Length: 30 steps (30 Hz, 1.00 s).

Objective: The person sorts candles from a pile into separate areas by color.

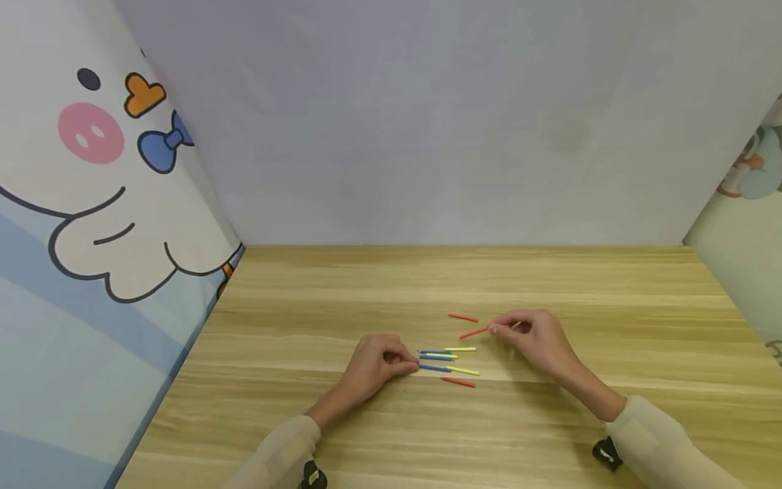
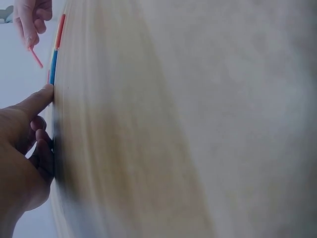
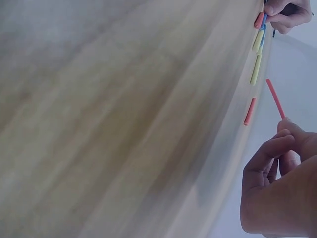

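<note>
My right hand [image 1: 540, 339] pinches one end of a thin red stick [image 1: 473, 333] between thumb and finger. The stick is held up off the table, its free end pointing left, as the right wrist view shows. At the left end of a blue stick [image 1: 434, 368], the thumb and fingertip of my left hand [image 1: 375, 367] close together on it. Two more blue sticks [image 1: 436, 358] lie just behind, overlapping yellow sticks [image 1: 461, 349]. Another yellow stick [image 1: 464, 371] continues from the right end of the nearest blue one.
A loose red stick [image 1: 463, 317] lies behind the group, and another red stick [image 1: 458, 382] in front of it. The wooden table [image 1: 293, 292] meets a pale wall [image 1: 427, 136] at the back. A cartoon-printed sheet [image 1: 73, 224] covers the left side.
</note>
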Motion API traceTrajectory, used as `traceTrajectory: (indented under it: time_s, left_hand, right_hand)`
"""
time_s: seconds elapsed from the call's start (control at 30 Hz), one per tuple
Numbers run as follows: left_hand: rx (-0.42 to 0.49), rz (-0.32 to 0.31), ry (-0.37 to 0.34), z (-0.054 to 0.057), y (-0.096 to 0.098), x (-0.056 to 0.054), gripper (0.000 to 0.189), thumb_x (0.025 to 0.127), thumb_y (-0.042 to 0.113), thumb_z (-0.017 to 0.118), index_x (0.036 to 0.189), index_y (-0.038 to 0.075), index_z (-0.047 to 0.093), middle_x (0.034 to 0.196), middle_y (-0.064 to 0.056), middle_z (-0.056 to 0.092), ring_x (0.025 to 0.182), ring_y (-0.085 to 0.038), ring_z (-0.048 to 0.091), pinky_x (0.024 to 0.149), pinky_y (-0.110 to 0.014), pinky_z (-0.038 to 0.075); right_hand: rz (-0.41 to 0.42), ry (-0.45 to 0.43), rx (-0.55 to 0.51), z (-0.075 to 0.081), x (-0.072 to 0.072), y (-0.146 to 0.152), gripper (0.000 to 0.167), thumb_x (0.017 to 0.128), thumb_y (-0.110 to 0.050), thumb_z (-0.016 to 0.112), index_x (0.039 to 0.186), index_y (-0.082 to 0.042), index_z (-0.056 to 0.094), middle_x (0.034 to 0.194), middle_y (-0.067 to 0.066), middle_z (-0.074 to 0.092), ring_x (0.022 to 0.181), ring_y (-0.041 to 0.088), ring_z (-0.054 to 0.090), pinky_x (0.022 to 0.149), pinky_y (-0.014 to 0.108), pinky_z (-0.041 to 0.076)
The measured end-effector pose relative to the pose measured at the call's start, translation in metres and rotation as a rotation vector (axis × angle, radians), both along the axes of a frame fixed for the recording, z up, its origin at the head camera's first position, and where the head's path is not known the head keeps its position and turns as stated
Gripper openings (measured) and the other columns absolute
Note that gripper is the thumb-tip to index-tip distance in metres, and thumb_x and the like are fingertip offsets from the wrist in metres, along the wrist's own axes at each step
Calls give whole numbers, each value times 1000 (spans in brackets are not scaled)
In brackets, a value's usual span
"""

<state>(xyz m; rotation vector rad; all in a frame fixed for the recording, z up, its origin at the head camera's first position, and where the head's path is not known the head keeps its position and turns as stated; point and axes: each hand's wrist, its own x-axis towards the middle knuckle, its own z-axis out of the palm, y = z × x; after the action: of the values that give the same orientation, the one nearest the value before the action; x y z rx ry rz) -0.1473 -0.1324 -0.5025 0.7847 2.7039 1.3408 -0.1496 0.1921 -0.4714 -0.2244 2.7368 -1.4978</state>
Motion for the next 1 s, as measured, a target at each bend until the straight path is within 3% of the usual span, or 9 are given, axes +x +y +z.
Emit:
traceTrajectory:
  time_s: [0.23,0.47,0.77,1.0]
  left_hand:
    - [-4,-7,-7,0,-1,-2,5,87,17,88,87,13,85,71,11,62,63,-1,47,59,-19,37]
    - [12,-8,3,-1,-2,-3,4,86,16,89,85,13,85,70,11,61,63,0,47,59,-19,37]
    - [14,-11,11,-2,-2,-2,4,86,15,88,85,13,85,69,11,60,62,0,46,58,-18,36]
    - [25,-22,32,-3,-2,-3,5,85,15,89,85,12,85,69,9,59,62,1,45,57,-18,36]
  right_hand:
    - [-9,-20,-34,1,-8,-4,19,97,-21,79,106,-5,82,91,9,78,72,15,65,62,24,49]
    - [-26,-39,-76,2,-19,-9,21,98,-23,78,108,-5,82,101,11,79,76,11,63,65,23,48]
    - [-52,-59,-102,0,-30,-16,23,97,-25,79,108,-5,82,94,10,76,70,10,59,59,23,45]
    - [-85,-76,-133,1,-36,-16,27,98,-25,79,112,-2,81,108,15,77,76,8,60,63,22,48]
